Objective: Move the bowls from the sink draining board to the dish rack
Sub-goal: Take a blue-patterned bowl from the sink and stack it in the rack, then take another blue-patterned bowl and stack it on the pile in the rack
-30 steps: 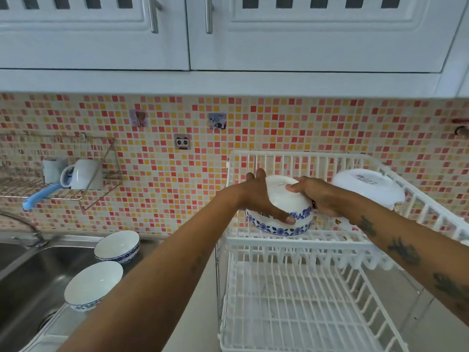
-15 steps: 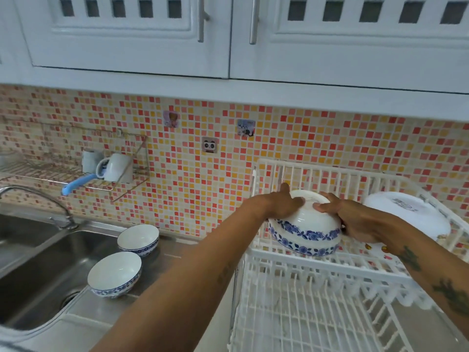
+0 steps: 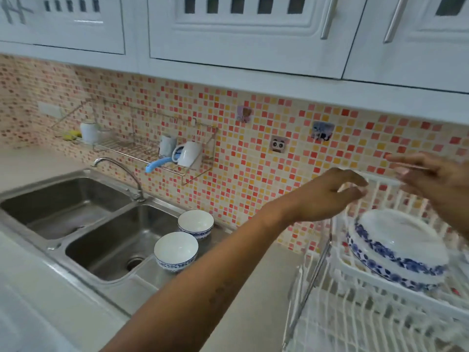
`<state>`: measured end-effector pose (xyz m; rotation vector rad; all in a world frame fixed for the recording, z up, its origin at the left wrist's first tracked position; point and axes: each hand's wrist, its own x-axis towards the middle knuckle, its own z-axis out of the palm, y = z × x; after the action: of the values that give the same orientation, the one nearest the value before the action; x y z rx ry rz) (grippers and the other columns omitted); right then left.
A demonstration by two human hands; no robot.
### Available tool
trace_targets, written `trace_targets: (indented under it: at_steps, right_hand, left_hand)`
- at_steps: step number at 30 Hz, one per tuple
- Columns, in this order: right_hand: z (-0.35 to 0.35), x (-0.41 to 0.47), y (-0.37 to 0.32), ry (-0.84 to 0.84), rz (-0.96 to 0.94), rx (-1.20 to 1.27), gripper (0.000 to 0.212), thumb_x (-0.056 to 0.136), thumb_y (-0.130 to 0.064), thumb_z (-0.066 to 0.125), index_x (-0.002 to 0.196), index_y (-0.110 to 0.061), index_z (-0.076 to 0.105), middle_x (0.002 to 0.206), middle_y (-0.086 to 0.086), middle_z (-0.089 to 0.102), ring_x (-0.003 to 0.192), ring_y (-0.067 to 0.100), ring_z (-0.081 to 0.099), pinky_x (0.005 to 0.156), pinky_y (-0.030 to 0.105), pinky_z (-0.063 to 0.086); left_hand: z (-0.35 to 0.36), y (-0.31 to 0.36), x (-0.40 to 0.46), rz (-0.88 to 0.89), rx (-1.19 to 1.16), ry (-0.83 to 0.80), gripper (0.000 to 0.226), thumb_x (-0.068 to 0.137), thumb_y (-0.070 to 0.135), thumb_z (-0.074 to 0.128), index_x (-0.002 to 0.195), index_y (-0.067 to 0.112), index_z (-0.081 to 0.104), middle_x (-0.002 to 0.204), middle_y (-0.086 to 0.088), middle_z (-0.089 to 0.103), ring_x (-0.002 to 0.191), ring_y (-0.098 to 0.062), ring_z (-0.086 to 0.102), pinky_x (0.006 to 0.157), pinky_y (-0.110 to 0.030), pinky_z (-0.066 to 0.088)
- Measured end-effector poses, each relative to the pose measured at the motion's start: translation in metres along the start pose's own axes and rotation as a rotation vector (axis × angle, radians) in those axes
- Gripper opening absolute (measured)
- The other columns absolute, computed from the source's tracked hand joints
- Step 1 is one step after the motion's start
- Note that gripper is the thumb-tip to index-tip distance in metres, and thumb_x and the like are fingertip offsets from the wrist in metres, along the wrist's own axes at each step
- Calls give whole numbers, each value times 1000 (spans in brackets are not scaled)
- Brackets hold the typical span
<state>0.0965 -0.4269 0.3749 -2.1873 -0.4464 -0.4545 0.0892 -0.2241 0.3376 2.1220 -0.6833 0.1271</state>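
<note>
A white bowl with a blue flower band point(image 3: 396, 250) lies upside down and tilted on the upper tier of the white dish rack point(image 3: 355, 316) at the right. My left hand point(image 3: 330, 194) hovers above and left of it, fingers spread, holding nothing. My right hand point(image 3: 431, 176) is raised above the bowl, also empty with fingers apart. Two more blue-rimmed bowls stand upright on the steel draining board point(image 3: 218, 237): one nearer me point(image 3: 176, 251), one behind it point(image 3: 195, 224).
A double steel sink point(image 3: 101, 237) with a curved tap point(image 3: 119, 171) fills the left. A wire wall shelf point(image 3: 142, 148) holds a white mug point(image 3: 189, 154) and a blue-handled brush. White cabinets hang overhead. Grey counter lies between sink and rack.
Both hands have let go of the blue-banded bowl and lifted away; it now rests on the rack. My view has swung left toward the sink.
</note>
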Motion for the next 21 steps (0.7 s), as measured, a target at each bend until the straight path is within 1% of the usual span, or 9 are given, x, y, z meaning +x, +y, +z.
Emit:
trace_targets:
  at_steps: [1,3,5,9,11,13,15,18,21]
  right_hand:
    - [4,5,-7,4,-43,64,63,53,-84,61,102,-45,69,111,-17,69,109,12,64,82,47,56]
    - [18,9,-28,-24,-166,245,66,46,-79,67,97,-39,73,111,-16,71,111,11,65,81,32,59]
    - [49,9,-63,-134,-232,374,50,52,-68,70,91,-36,74,108,-14,73,108,9,67,78,22,58]
    - [134,14,-111,-221,-311,370,27,77,-51,60,100,-39,70,114,-10,70,110,12,65,91,33,54]
    - [177,20,-114,-308,-307,385,19,90,-32,55,105,-38,66,118,-13,66,112,3,62,93,27,52]
    - [226,30,-110,-396,-232,389,22,94,-24,53,107,-38,64,119,-22,61,108,-8,60,90,19,50]
    - [280,44,-94,-494,-84,393,22,95,-22,53,109,-34,65,114,-27,60,103,-10,58,90,21,49]
    - [369,61,-50,-540,220,415,23,96,-21,52,114,-23,65,125,-5,63,110,13,60,90,34,49]
    - [452,62,2,-494,479,404,26,94,-28,55,116,-18,62,133,6,59,110,22,57,78,29,46]
  left_hand:
    - [-15,-12,-12,-22,-70,18,42,105,32,36,141,14,46,149,-8,41,134,-25,45,108,-36,38]
    - [-48,-43,-36,-162,-220,5,48,105,41,28,144,15,40,150,-8,42,136,-27,45,109,-43,42]
    - [-79,-84,-58,-367,-352,-16,55,102,50,22,142,15,41,142,-12,48,132,-34,48,111,-51,40]
    - [-119,-177,-105,-717,-488,15,61,98,60,20,126,16,50,120,-13,56,108,-34,56,100,-50,45]
    - [-130,-227,-130,-838,-551,63,66,96,64,18,125,14,50,117,-14,56,103,-33,55,95,-47,46]
    - [-137,-270,-154,-944,-554,139,69,95,66,17,124,12,50,119,-14,56,103,-32,56,101,-50,44]
    - [-138,-307,-172,-1030,-545,241,71,96,65,18,126,10,52,120,-14,56,105,-32,55,101,-48,43]
    - [-136,-357,-191,-1068,-547,402,66,97,62,25,121,9,57,117,-13,57,102,-31,54,91,-42,44]
    - [-127,-395,-194,-1034,-468,551,56,101,52,30,114,6,59,116,-18,56,101,-32,52,86,-36,40]
